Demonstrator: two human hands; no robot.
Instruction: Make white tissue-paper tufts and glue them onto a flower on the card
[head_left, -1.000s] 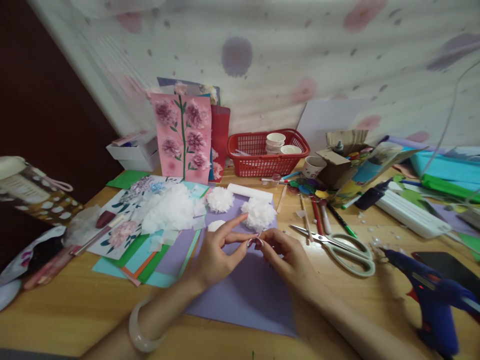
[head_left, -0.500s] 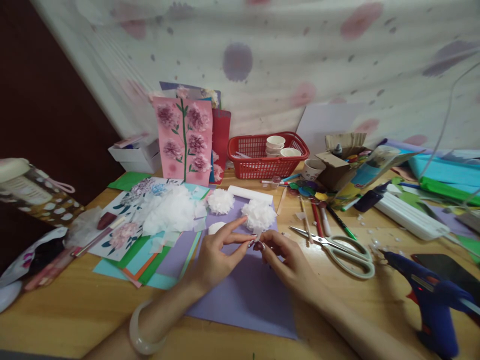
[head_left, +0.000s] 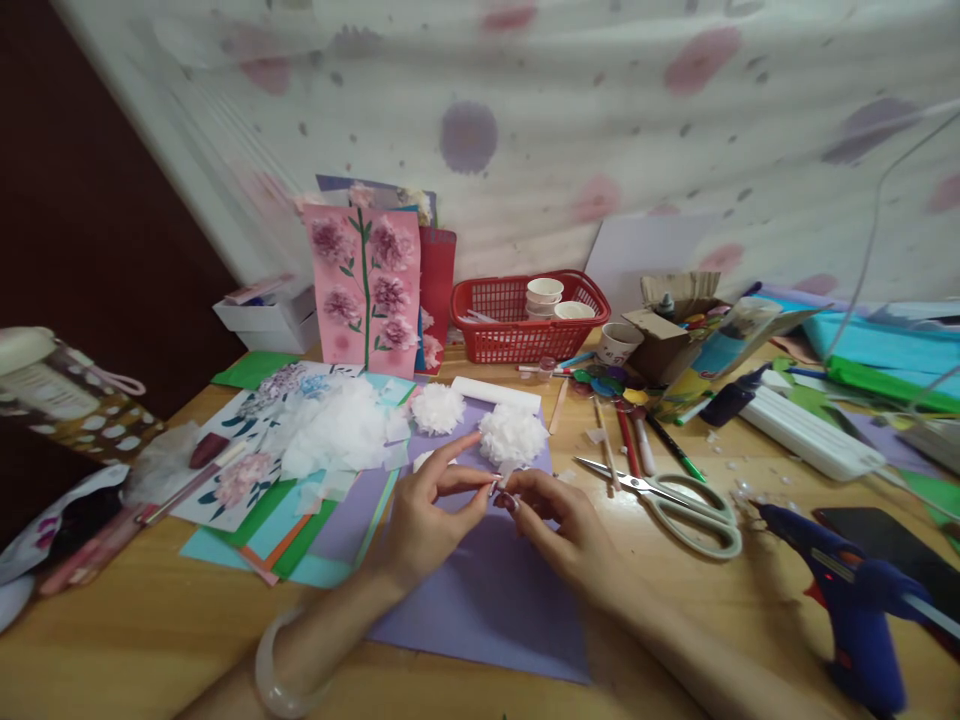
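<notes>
Tissue piece (head_left: 508, 468), just one, pale and tiny, and here it is at the fingertips over the purple sheet (head_left: 491, 610)! The right hand (head_left: 562, 515) has its grip pinched narrow on it; the left hand (head_left: 439, 505) brings thumb and forefinger close together alongside, though whether that grip holds anything, I cannot tell. The piece pokes up and away from the wearer, towards the nearer white flower; its long axis is too small and blurred to call. Two full white flowers, the right one (head_left: 514, 435) and the left one (head_left: 437, 408), sit beyond the hands, with one white roll (head_left: 495, 395) behind. A third white shape (head_left: 424, 461) is mostly hidden by the left hand. On the worktop (head_left: 660, 620), one pair of scissors (head_left: 694, 510) and one blue glue gun (head_left: 859, 610), cut off at the right edge!
</notes>
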